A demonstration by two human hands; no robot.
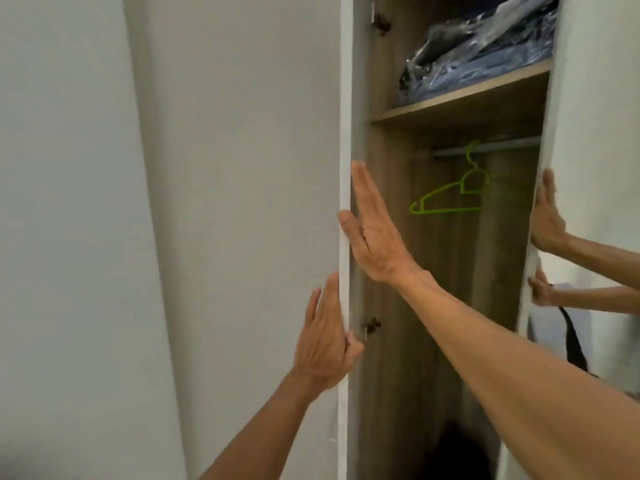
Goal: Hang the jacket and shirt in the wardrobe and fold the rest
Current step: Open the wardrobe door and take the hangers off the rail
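The wardrobe's white left door (242,168) stands partly open, its edge toward me. My left hand (323,341) lies with straight fingers on the door's outer face and its thumb hooked round the edge. Higher up, my right hand (374,230) presses flat against the door's inner side, fingers straight and pointing up. Inside, a green hanger (450,199) hangs with nothing on it from the metal rail (502,147). No jacket or shirt is in view.
A wooden shelf (460,98) above the rail carries dark and blue clothes wrapped in plastic (478,46). The glossy right door (595,133) reflects my hands. A plain wall fills the left. The wardrobe's bottom is dark.
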